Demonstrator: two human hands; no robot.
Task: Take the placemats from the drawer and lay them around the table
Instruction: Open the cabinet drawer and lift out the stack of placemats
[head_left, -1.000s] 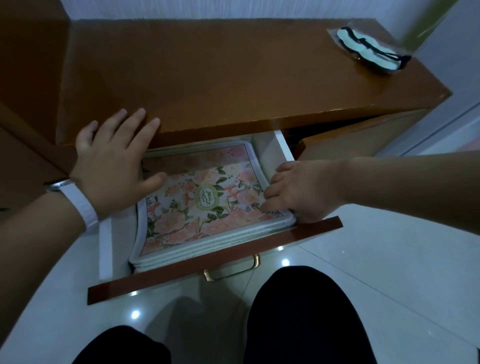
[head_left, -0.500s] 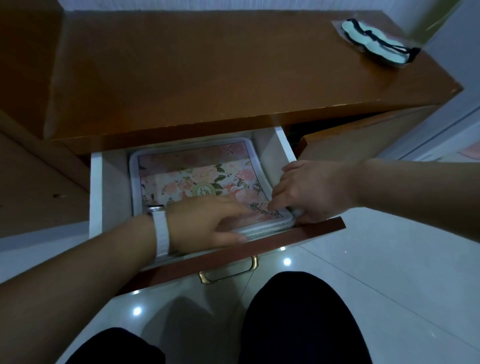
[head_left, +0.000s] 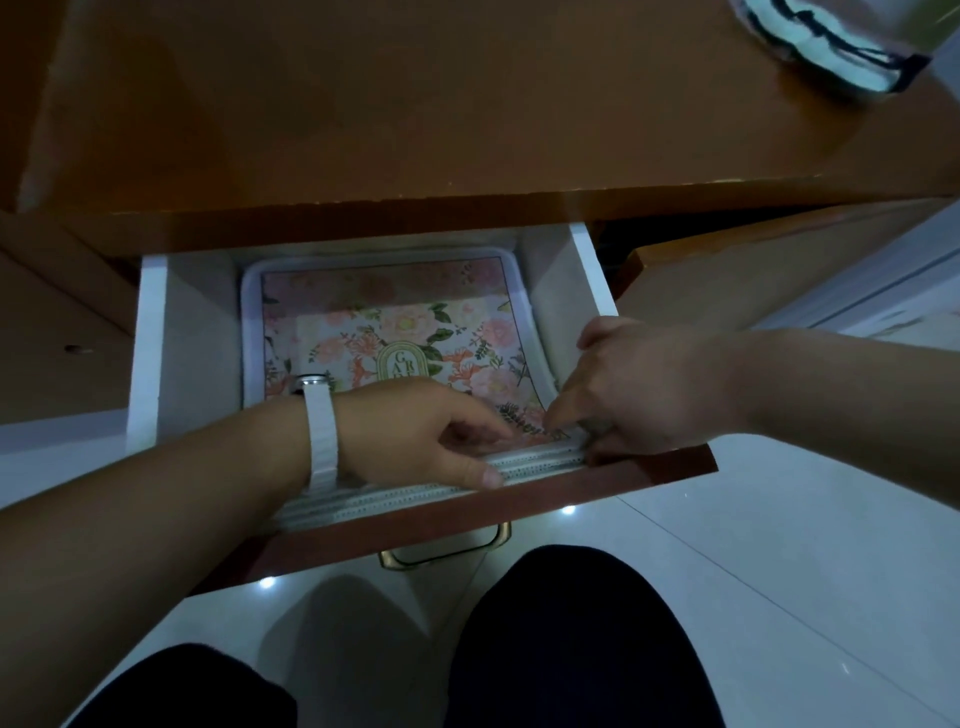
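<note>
Placemats (head_left: 395, 332): stack lying in drawer (head_left: 150, 338), at its front edge. Left hand (head_left: 415, 436), having left the cabinet top (head_left: 415, 104), is pinching that edge; right hand (head_left: 639, 395) is gripping the front-right corner. Lift-out probably starting.

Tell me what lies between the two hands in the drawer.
Head view: the near edge of the floral placemat lies between the left hand and right hand.

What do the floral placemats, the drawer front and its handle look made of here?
The floral placemats: likely printed plastic or coated fabric, smooth-faced, with white perforated-looking borders visible at the stacked edges. The reddish-brown drawer front: wood or wood veneer, satin, even colour; grain too dim to confirm. The gold-coloured drawer handle: apparently polished metal, showing bright glints.
</note>
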